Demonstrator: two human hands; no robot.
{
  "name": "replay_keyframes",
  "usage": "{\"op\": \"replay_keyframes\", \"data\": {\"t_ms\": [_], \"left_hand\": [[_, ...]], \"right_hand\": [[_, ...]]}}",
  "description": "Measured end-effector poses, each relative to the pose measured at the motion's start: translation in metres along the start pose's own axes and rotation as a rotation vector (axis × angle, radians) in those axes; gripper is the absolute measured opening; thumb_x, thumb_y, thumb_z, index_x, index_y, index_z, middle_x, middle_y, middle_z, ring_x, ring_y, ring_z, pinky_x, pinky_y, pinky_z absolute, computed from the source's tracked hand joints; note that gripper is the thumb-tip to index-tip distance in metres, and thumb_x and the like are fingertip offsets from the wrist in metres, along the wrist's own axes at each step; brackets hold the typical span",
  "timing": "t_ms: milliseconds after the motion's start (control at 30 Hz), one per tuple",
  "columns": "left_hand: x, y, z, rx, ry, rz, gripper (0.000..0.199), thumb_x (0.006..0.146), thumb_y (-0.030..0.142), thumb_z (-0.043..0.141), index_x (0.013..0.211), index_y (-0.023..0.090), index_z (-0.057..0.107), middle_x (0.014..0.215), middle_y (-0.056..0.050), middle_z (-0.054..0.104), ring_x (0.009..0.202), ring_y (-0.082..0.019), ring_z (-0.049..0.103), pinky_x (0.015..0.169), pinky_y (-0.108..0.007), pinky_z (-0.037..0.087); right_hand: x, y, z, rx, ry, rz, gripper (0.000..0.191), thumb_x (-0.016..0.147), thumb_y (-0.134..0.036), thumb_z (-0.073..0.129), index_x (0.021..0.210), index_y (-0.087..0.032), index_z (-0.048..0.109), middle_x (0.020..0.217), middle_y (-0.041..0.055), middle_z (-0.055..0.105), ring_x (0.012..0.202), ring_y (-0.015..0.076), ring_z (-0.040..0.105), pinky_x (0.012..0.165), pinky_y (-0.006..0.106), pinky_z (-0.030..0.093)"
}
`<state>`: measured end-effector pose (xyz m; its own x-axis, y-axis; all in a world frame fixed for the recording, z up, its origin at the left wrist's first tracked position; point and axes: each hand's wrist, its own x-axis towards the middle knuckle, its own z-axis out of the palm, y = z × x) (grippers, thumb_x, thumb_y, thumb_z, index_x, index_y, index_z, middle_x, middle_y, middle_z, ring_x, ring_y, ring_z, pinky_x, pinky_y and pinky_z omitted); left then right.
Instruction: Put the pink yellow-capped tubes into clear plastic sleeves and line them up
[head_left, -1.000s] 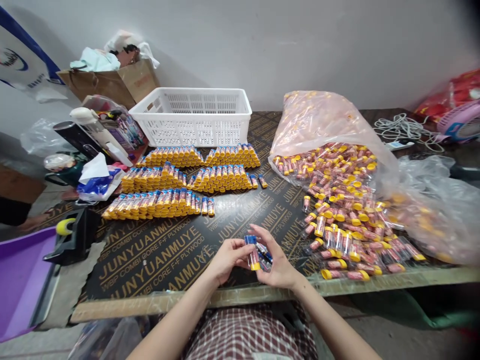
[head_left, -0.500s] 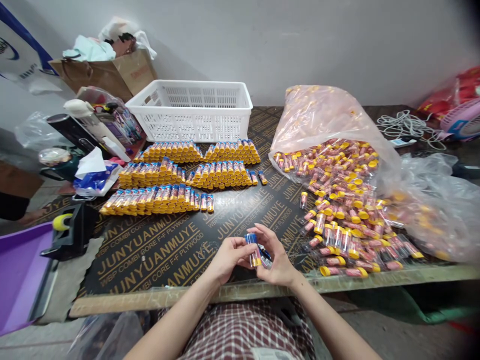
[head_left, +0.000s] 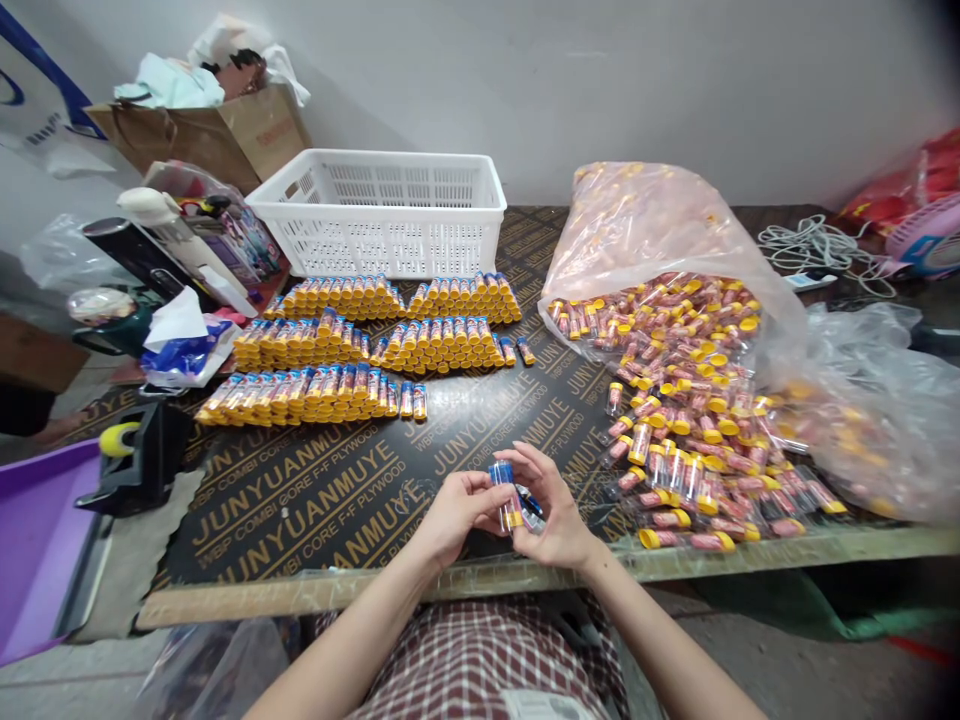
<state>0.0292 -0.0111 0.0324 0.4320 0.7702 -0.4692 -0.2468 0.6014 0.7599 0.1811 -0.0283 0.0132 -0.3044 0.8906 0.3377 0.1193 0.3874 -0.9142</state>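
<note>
Pinching a clear plastic tube point(head_left: 510, 510) with a yellow cap and a blue upper end, the left hand point(head_left: 457, 515) and right hand point(head_left: 551, 510) were held together just above the front edge of the bench point(head_left: 300, 520), whose black plywood top was printed with gold lettering. The tube was held upright, a little tilted, between them. The grip of each hand was closed on it by the fingertips, with the fingers curled, not spread. A small dark-and-blue item was also seen beside the tube against the right hand, but what it was could not be told. Handling of this single tube at close range was judged to be the step in hand, and any further tube was judged to call for a hand being freed first. Just right of the hands, a loose heap of similar yellow-capped tubes point(head_left: 675, 470) was spread over the bench, spilling from a large clear plastic bag point(head_left: 637, 220) that was packed with more. To the left, blue-labelled tubes with yellow caps were laid in tight rows point(head_left: 360, 395). Behind these rows stood a white slotted plastic crate point(head_left: 375, 255), and a cardboard box point(head_left: 202, 140) stuffed with paper and plastic was placed further back.
</note>
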Motion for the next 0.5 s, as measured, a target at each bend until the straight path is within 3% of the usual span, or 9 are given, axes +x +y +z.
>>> {"op": "replay_keyframes", "data": {"t_ms": [100, 200, 333, 400, 500], "left_hand": [[0.003, 0.0, 0.0, -0.008, 0.011, -0.007, 0.039, 0.059, 0.043, 0.076, 0.074, 0.008, 0.066, 0.066, -0.007, 0.066, 0.053, -0.013, 0.058, 0.054, -0.024, 0.048], [0.01, -0.006, -0.005, 0.055, 0.089, 0.032, 0.043, 0.063, 0.051, 0.069, 0.081, 0.012, 0.066, 0.073, -0.007, 0.066, 0.056, -0.014, 0.058, 0.056, -0.025, 0.046], [0.02, -0.025, -0.014, 0.675, 0.291, 0.22, 0.035, 0.061, 0.049, 0.07, 0.076, 0.018, 0.068, 0.069, -0.004, 0.063, 0.063, -0.016, 0.054, 0.058, -0.024, 0.038], [0.022, -0.037, -0.015, 0.995, 0.295, 0.211, 0.031, 0.057, 0.046, 0.074, 0.07, 0.019, 0.066, 0.064, -0.001, 0.06, 0.063, -0.016, 0.053, 0.058, -0.024, 0.033], [0.024, -0.047, -0.014, 1.2, 0.308, 0.191, 0.021, 0.062, 0.036, 0.071, 0.073, 0.02, 0.063, 0.068, 0.001, 0.061, 0.065, -0.015, 0.053, 0.059, -0.024, 0.031]], "right_hand": [[-0.001, 0.001, -0.002, -0.029, -0.013, 0.006, 0.087, 0.058, -0.006, 0.051, 0.138, -0.023, 0.022, 0.132, 0.011, 0.045, 0.116, 0.024, 0.05, 0.099, 0.041, 0.042], [0.015, 0.015, -0.022, -0.148, -0.012, -0.026, 0.086, 0.059, -0.007, 0.052, 0.138, -0.022, 0.023, 0.132, 0.011, 0.046, 0.118, 0.0245, 0.049, 0.099, 0.041, 0.041], [0.075, 0.055, -0.081, -0.453, 0.089, -0.009, 0.086, 0.06, -0.008, 0.054, 0.139, -0.02, 0.021, 0.13, 0.011, 0.047, 0.115, 0.0242, 0.051, 0.097, 0.039, 0.042], [0.112, 0.08, -0.111, -0.569, 0.094, 0.03, 0.085, 0.059, -0.008, 0.054, 0.138, -0.018, 0.023, 0.13, 0.0121, 0.046, 0.116, 0.0248, 0.049, 0.097, 0.039, 0.042], [0.157, 0.112, -0.143, -0.628, 0.079, 0.034, 0.082, 0.056, -0.003, 0.053, 0.134, -0.015, 0.034, 0.132, 0.0132, 0.046, 0.121, 0.026, 0.045, 0.103, 0.04, 0.035]]}}
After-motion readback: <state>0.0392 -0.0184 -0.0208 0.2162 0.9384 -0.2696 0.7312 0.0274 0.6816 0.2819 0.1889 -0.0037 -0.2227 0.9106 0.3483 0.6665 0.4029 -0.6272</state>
